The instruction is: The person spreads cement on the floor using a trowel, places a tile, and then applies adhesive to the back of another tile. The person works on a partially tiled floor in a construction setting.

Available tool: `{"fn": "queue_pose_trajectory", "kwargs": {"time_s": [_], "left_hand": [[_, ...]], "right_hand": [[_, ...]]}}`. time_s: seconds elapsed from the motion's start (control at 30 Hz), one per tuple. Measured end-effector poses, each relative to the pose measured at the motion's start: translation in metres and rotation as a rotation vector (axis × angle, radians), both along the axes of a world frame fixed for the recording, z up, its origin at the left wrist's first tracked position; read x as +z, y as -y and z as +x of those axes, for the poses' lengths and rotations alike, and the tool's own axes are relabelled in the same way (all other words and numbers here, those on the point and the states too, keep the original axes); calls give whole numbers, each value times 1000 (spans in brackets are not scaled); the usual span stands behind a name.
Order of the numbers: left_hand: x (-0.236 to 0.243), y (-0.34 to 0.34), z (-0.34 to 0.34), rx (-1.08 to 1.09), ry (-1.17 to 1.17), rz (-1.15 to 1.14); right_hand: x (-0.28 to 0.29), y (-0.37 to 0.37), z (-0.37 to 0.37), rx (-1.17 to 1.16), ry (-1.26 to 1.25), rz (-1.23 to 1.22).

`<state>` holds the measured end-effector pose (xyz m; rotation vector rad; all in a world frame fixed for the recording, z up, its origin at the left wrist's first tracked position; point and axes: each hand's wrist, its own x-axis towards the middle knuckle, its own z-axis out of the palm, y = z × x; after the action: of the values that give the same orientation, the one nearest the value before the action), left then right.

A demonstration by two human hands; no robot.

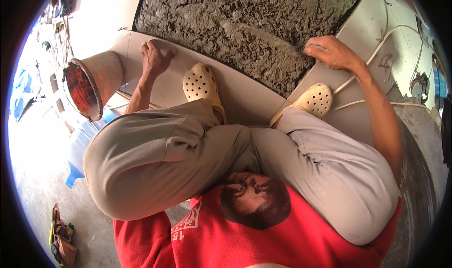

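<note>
Rough grey wet mortar (221, 18) fills a bay framed by pale floor tiles (245, 96). At its right edge my right hand (332, 52) is closed, with something thin and grey showing between its fingers. From that hand a blurred, mortar-coloured streak runs leftward over the surface; whether it is a tool's edge or a ridge I cannot tell. My left hand (155, 59) is on the tile left of the mortar, fingers loosely bent and thumb apart, with nothing in it. A mortar-stained bucket (104, 75) lies tipped beside it, its reddish inside showing.
My yellow clogs (200, 83) stand on the tiles along the mortar's near edge. A pale cable (372, 56) curves across the tiles at right. Blue-and-clear plastic (82, 143) lies below the bucket, and a small brown bundle (62, 242) is on the floor at lower left.
</note>
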<state>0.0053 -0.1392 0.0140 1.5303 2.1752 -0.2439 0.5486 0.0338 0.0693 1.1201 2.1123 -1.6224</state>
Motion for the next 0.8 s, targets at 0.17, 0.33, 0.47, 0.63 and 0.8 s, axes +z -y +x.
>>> {"fn": "queue_pose_trajectory", "kwargs": {"time_s": [0.17, 0.33, 0.47, 0.63, 0.8], "left_hand": [[-1, 1, -1, 34, -2, 15], [-9, 5, -8, -3, -22, 9], [-14, 6, -12, -17, -28, 25], [-11, 5, -10, 0, -6, 8], [-3, 2, -3, 22, -13, -9]], "right_hand": [[1, -18, -7, 23, 45, 73], [21, -41, 11, -66, 244, -33], [14, -18, 1, 157, 36, 5], [19, -5, 6, 174, 66, -129], [39, -16, 27, -217, 169, 128]]}}
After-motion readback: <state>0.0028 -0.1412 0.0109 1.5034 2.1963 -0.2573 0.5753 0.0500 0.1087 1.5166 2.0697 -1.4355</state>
